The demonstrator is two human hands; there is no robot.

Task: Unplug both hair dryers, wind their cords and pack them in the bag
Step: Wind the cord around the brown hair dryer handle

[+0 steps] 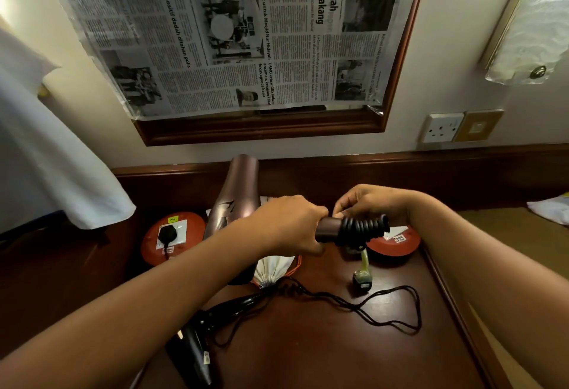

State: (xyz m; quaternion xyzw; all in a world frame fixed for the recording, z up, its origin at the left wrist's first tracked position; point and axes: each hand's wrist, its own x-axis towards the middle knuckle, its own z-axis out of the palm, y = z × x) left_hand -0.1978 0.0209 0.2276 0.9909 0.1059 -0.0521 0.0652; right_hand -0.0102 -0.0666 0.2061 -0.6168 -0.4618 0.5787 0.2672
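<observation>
My left hand [292, 225] grips the handle of a bronze-pink hair dryer [237, 191], whose barrel points away towards the wall. Its black cord [360, 228] is wound in tight coils round the handle's end. My right hand [369, 204] pinches something at the coils; its plug [362, 279] dangles below on a yellowish strap. A black hair dryer [200, 342] lies at the near left of the table, its thin cord [385, 305] looping over the wood. A black plug [167, 233] sits in the left red socket block [172, 237]. A white drawstring bag [272, 268] lies under my left hand.
A second red socket block [397, 242] sits behind the coiled cord. The dark wooden table [308, 342] has a raised back edge. A wall socket [443, 127] is at the right; a newspaper-covered framed mirror [246, 34] hangs above. White cloth [46, 157] hangs at the left.
</observation>
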